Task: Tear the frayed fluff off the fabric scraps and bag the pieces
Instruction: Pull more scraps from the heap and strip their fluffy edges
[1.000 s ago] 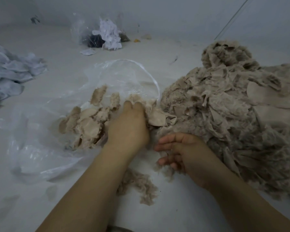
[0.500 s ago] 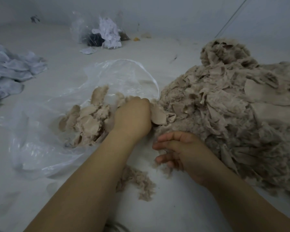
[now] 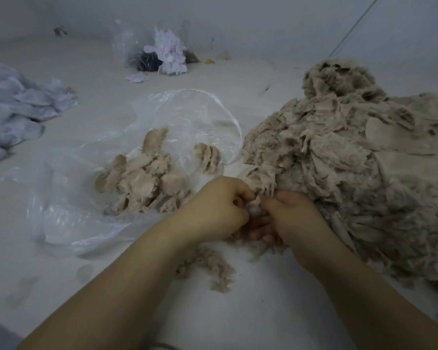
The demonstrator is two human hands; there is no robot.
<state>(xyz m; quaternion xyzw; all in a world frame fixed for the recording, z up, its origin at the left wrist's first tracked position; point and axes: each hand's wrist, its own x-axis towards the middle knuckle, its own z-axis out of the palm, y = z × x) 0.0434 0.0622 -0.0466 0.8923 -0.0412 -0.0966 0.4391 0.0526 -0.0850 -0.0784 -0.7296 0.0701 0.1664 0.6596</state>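
Between bag [image 3: 187, 114] and pile [image 3: 352, 173], both hands [image 3: 253, 213].

No writing can be read anywhere — not on the clear plastic bag [image 3: 187, 117], the beige fabric scraps [image 3: 339, 173], the white cloth pile [image 3: 18, 109] or the far bag of scraps [image 3: 159, 51] — no labels, brands, numbers or signs.
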